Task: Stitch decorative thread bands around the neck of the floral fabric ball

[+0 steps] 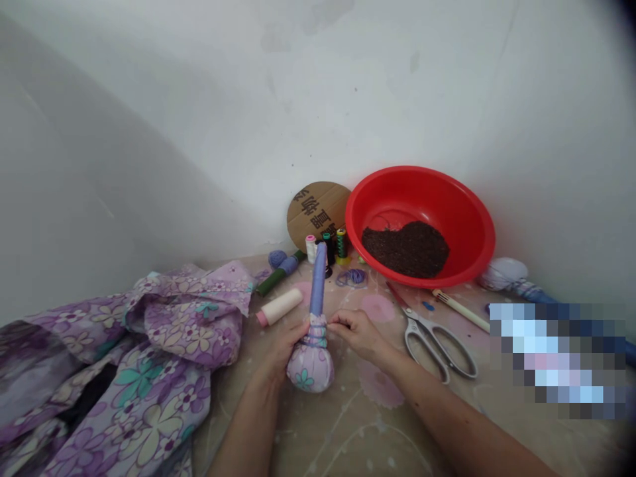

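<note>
A stuffed floral cloth ball (310, 368) sits on a purple-wrapped stick (318, 278), bound at the neck with thread. My left hand (283, 348) is closed around the ball's left side and neck. My right hand (358, 333) pinches at the neck from the right, fingers pressed together, apparently on the thread. The stick points away from me toward the wall.
Floral purple fabric (149, 358) is heaped at the left. A red basin (462, 212) holding dark grains leans at the back right. Scissors (432, 334), a pen (460, 309), thread spools (328, 246), a pink-ended spool (278, 308) and a round cardboard disc (315, 209) lie nearby.
</note>
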The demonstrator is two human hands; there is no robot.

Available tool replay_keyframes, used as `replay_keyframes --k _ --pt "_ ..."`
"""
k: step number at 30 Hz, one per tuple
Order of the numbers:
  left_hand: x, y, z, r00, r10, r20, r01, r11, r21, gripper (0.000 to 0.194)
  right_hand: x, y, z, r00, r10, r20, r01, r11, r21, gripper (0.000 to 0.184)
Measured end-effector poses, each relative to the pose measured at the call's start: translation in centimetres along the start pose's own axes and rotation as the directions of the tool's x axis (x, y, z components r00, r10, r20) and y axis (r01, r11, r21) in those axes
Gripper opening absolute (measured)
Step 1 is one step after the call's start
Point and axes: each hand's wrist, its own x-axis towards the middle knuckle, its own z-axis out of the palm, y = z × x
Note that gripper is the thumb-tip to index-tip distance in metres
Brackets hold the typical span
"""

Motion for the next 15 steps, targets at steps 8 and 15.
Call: replay_keyframes --k 8,15 --pt "0.04 -0.01 0.04 0.999 0.029 -0.013 -0.028 0.998 0.060 0.019 0.05 -0.27 0.12 1.000 0.027 -0.004 -0.027 1.000 0.013 0.017" --pt "-0.03 0.05 0.14 0.998 0.056 -0.013 -0.055 0.994 0.092 0.019 0.01 -0.70 0.12 0.999 0.033 -0.001 -0.033 0.997 0.063 0.017"
